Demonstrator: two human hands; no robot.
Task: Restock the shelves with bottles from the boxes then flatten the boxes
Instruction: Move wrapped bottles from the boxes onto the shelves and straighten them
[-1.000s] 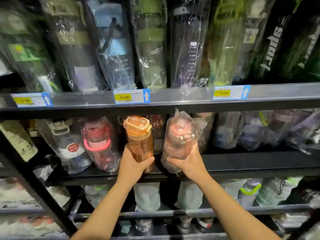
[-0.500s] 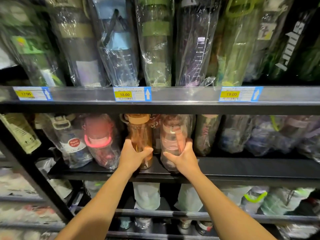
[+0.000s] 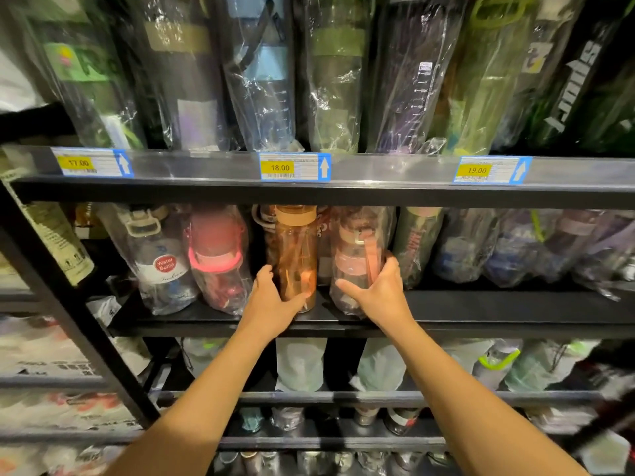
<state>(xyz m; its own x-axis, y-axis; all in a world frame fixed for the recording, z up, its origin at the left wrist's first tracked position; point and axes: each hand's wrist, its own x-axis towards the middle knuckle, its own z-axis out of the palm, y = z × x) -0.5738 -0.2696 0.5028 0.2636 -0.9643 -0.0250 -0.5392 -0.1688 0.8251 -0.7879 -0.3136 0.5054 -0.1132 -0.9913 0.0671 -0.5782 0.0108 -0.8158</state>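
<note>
Both hands set bottles upright on the middle shelf.

The left hand (image 3: 271, 304) wraps the bare orange bottle (image 3: 297, 255), fingers curled round its base; the right hand (image 3: 378, 293) clasps the bagged pink bottle (image 3: 357, 259) at 3 o'clock of it, thumb spread across the front; both stand on the black shelf (image 3: 498, 304) near its front edge, their caps just under the price rail (image 3: 378, 170); open shelf shows at 3 o'clock; bottles behind are blurred in plastic.
</note>
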